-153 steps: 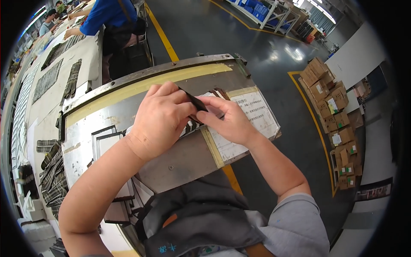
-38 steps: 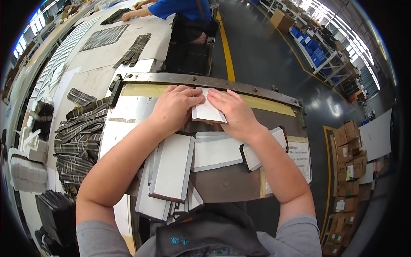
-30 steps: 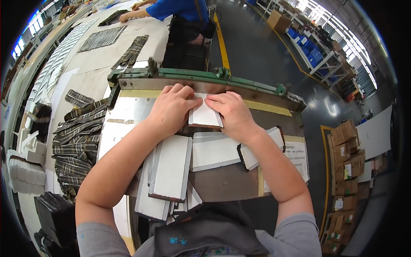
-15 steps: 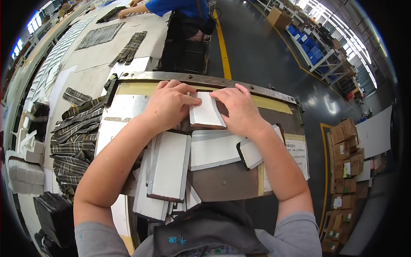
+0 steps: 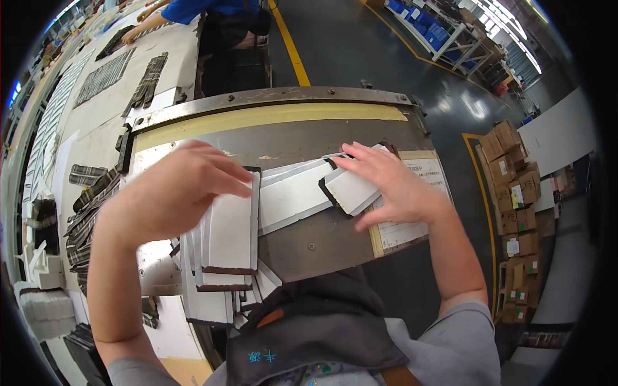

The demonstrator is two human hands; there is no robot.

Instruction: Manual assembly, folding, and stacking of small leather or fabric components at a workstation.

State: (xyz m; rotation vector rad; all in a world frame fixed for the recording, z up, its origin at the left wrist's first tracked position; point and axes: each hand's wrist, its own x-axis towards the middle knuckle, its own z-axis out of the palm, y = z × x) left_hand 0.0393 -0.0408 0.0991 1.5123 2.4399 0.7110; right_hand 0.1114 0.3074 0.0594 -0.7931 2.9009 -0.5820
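Observation:
A pile of white rectangular panels (image 5: 230, 235) with grey side strips and dark brown edges lies at the left of the metal-topped work surface. My left hand (image 5: 187, 183) is over its far end, fingers stretched out; motion blur hides whether the fingertips touch the top panel. Fanned white panels (image 5: 295, 193) with grey borders lie in the middle. To their right is a white piece with a black edge (image 5: 351, 190). My right hand (image 5: 396, 177) is at this piece, thumb and fingers spread around it and not closed.
A metal bar (image 5: 277, 96) edges the far side of the work surface (image 5: 322, 248). Folded plaid fabric pieces (image 5: 96, 206) are heaped at the left. Beyond, a co-worker in a blue top (image 5: 206, 8) handles fabric at a long table. Cardboard boxes (image 5: 515, 186) stand stacked on the right.
The white panel held between both hands at the far side is no longer there. My left hand has moved left to the pile; my right hand has moved nearer, to the black-edged piece. The view has shifted.

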